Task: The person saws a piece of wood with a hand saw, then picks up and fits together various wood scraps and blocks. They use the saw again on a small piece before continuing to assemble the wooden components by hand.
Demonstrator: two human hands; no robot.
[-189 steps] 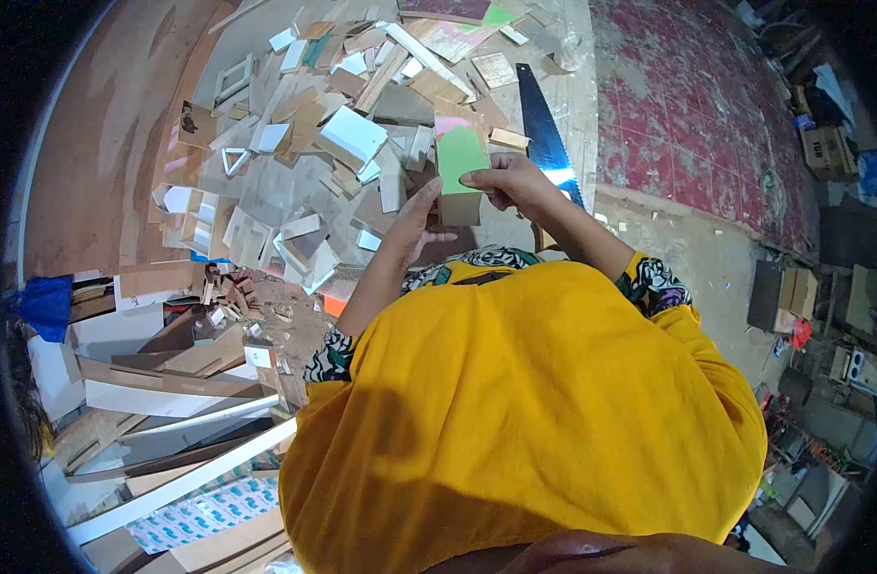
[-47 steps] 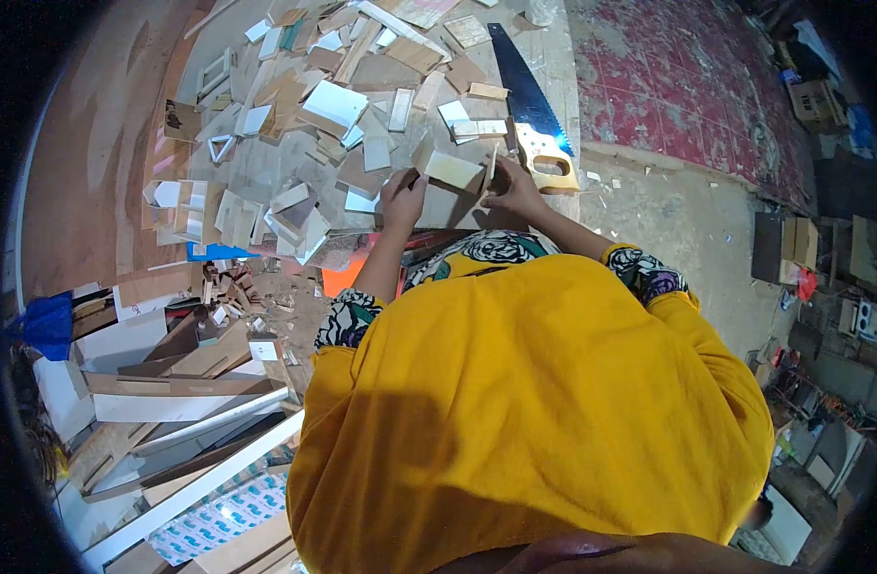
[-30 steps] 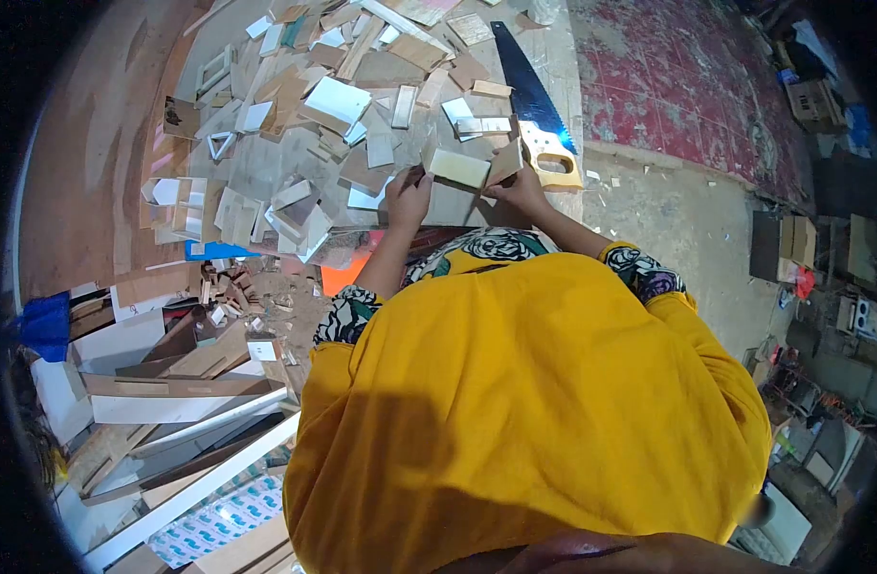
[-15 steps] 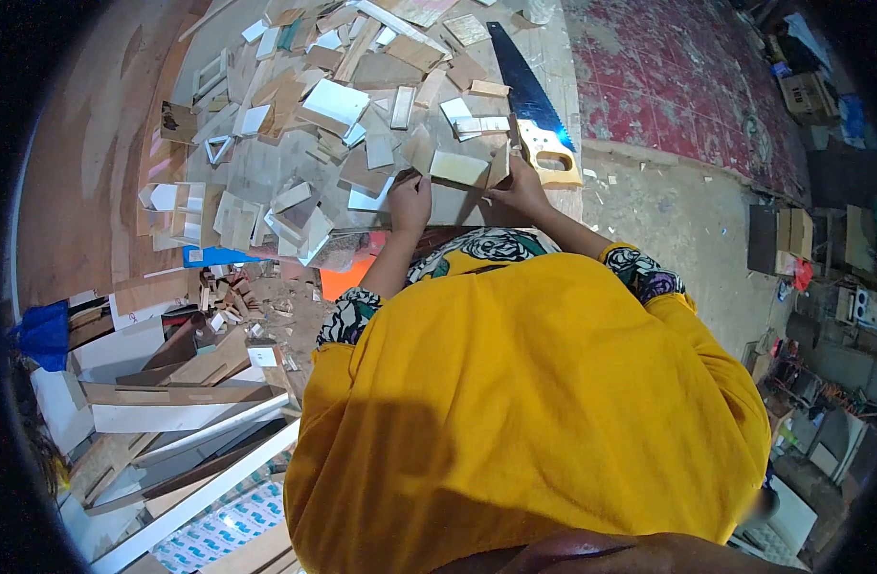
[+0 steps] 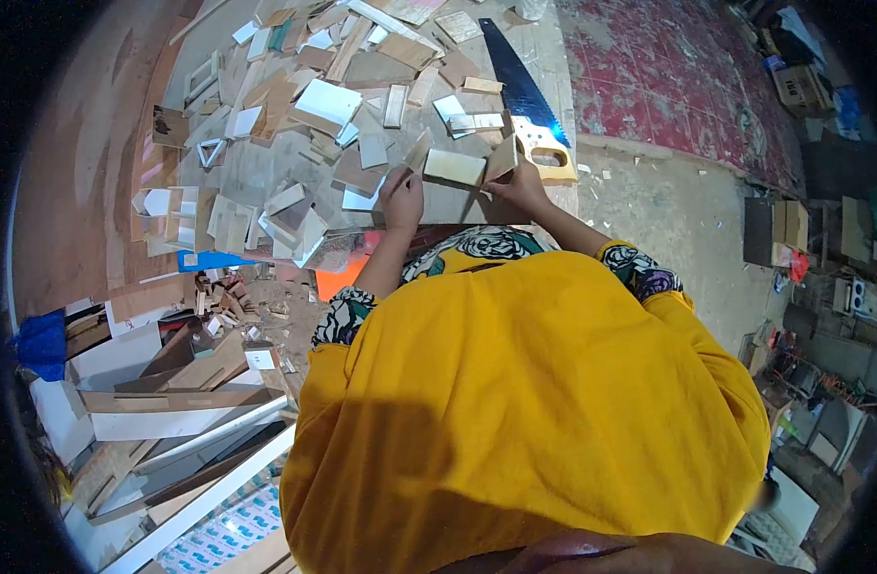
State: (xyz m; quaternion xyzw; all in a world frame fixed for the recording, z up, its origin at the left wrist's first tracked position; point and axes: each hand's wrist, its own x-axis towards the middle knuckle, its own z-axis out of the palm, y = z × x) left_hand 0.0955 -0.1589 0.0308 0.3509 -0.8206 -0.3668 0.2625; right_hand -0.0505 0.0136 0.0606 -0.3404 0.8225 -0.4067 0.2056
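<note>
A small pale wooden block (image 5: 455, 167) lies near the table's front edge, between my two hands. My left hand (image 5: 401, 198) is closed on a thin wood piece (image 5: 418, 150) at the block's left side. On the block's right, my right hand (image 5: 521, 187) pinches a thin brownish wood piece (image 5: 501, 158) that stands tilted. A handsaw (image 5: 526, 96) with a pale wooden handle lies just beyond my right hand. White and brown offcuts (image 5: 331, 101) are scattered over the table to the left and behind.
Small frames and stacked pieces (image 5: 182, 212) stand at the table's left front. Long boards (image 5: 180, 400) are piled on the floor at lower left. Cardboard boxes (image 5: 778, 231) and a red-tiled floor area (image 5: 668, 86) are on the right.
The wood piece in my right hand now leans further left, showing more of its broad face. The whole view has shifted slightly.
</note>
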